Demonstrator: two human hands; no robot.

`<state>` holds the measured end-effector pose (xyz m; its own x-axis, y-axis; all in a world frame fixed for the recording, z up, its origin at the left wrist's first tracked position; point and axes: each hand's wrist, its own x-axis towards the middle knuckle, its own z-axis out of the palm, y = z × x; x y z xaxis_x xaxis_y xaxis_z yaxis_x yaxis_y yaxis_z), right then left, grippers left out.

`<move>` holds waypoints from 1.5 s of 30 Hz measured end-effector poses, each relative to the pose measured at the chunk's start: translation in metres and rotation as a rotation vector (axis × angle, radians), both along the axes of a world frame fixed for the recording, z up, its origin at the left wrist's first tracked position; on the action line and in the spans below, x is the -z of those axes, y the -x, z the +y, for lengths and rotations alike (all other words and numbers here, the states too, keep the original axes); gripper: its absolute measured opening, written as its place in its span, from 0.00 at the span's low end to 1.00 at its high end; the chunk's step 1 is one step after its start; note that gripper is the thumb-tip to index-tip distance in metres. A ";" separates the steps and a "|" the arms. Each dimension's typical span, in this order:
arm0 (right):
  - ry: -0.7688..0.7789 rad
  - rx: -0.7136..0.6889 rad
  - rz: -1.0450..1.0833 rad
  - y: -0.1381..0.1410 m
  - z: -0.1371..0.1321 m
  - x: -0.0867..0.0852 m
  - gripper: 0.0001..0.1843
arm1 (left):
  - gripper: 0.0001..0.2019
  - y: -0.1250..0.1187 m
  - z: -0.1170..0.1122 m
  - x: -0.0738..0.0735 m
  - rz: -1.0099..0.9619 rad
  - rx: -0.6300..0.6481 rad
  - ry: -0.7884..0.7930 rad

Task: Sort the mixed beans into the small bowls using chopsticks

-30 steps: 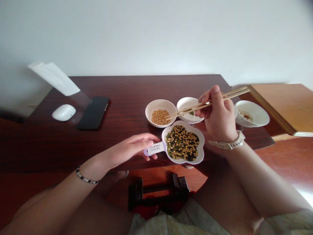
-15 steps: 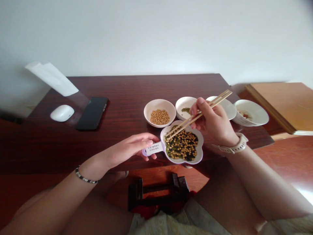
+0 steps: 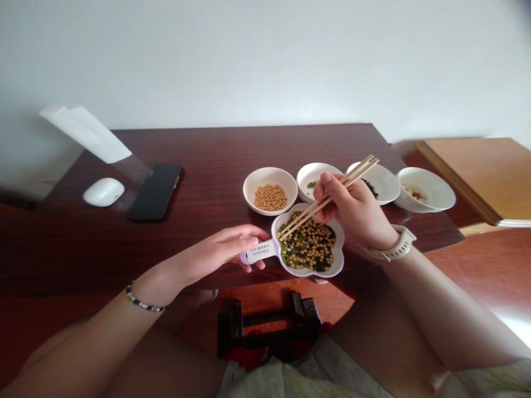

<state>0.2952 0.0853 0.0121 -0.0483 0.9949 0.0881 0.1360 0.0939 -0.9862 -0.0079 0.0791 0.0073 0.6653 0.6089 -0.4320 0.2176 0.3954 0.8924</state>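
Note:
A flower-shaped white dish (image 3: 337, 260) of mixed yellow, green and black beans sits at the near table edge. My left hand (image 3: 224, 250) pinches its labelled handle (image 3: 260, 251). My right hand (image 3: 357, 213), a watch on the wrist, grips wooden chopsticks (image 3: 327, 196); their tips rest at the dish's left rim among the beans. Behind stand a bowl of yellow beans (image 3: 270, 190), a small bowl with a few green beans (image 3: 312, 178), a dish with black beans (image 3: 381, 185) and a white bowl (image 3: 427, 190).
On the dark wooden table (image 3: 215, 149) lie a black phone (image 3: 155, 191), a white mouse (image 3: 103, 192) and a white paper (image 3: 87, 134) at the left. A lighter wooden surface (image 3: 477, 171) adjoins at right. A dark wooden stand (image 3: 269, 326) sits below the table edge.
My right hand has come down and left from over the small bowls, bringing the chopstick tips from the green-bean bowl into the flower dish. The left hand has stayed on the handle.

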 end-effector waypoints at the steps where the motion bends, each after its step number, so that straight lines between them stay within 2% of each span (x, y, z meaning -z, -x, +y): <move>1: -0.004 -0.003 -0.001 0.001 0.001 0.000 0.28 | 0.20 0.000 0.000 -0.001 0.004 -0.001 0.000; 10: -0.015 -0.031 0.008 0.002 0.000 0.004 0.29 | 0.20 0.001 -0.002 0.001 0.002 0.000 -0.034; 34: -0.043 0.075 0.031 0.003 -0.001 -0.004 0.30 | 0.20 0.002 -0.002 0.003 0.006 -0.005 -0.040; 45: -0.072 0.071 -0.020 0.002 -0.001 -0.003 0.30 | 0.20 0.002 -0.001 0.005 -0.003 0.003 -0.029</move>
<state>0.2934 0.0842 0.0155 0.0195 0.9870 0.1596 0.1640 0.1543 -0.9743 -0.0100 0.0785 0.0025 0.6687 0.6191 -0.4117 0.2159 0.3682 0.9043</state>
